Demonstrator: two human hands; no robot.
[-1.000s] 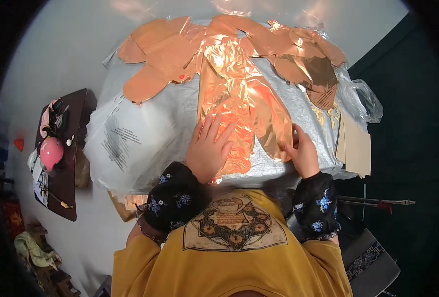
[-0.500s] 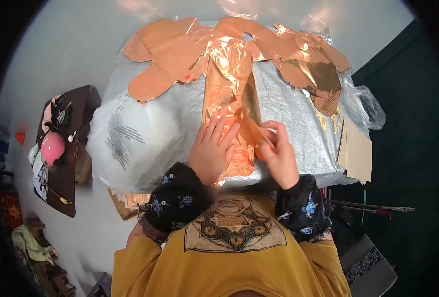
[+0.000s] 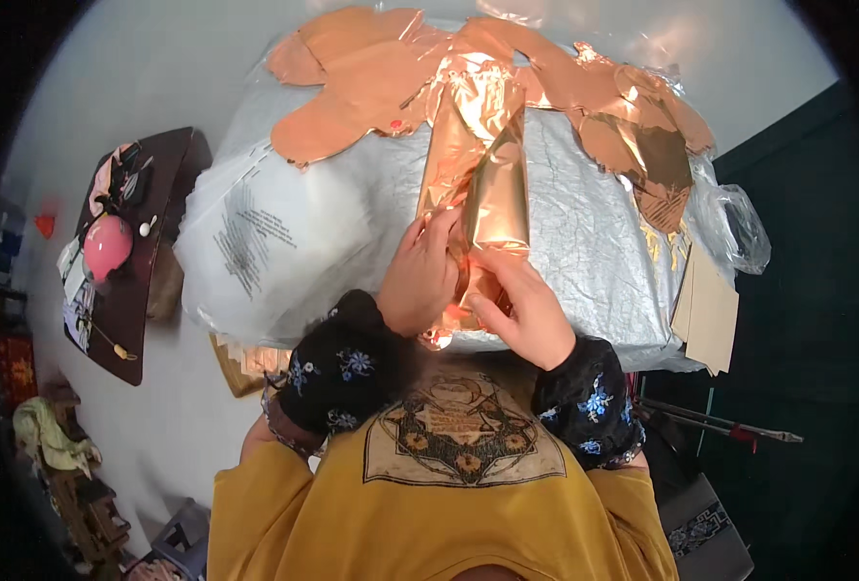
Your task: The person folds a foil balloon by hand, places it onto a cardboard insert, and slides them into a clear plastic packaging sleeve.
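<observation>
Fingers (image 3: 440, 225) of the left hand (image 3: 420, 284) lie close together, bent down over the left side of a long, thin strip of shiny copper-coloured foil (image 3: 500, 198); whether their tips pinch it is hidden. Just beside them, the right hand (image 3: 534, 315) lies across the strip's near end, its thumb parted from its index finger; whether its fingertips grip the foil I cannot tell. Both hands are about equally near, set side by side at the same end, and the strip's long axis runs from between them almost straight away, leaning a little right, a smooth flap folded lengthwise along its right half. Under it lies a silvery, crinkle-covered surface (image 3: 594, 213). Left of the fingers spread frosted plastic bags (image 3: 265, 232) bearing dark print; to the right, well apart, are flat beige cardboard pieces (image 3: 708, 315), with a crumpled clear plastic bag (image 3: 742, 230) beyond. Farthest ahead, flat copper-coloured foil shapes with rounded lobes (image 3: 361, 97) reach out on both sides of the strip's far end.
</observation>
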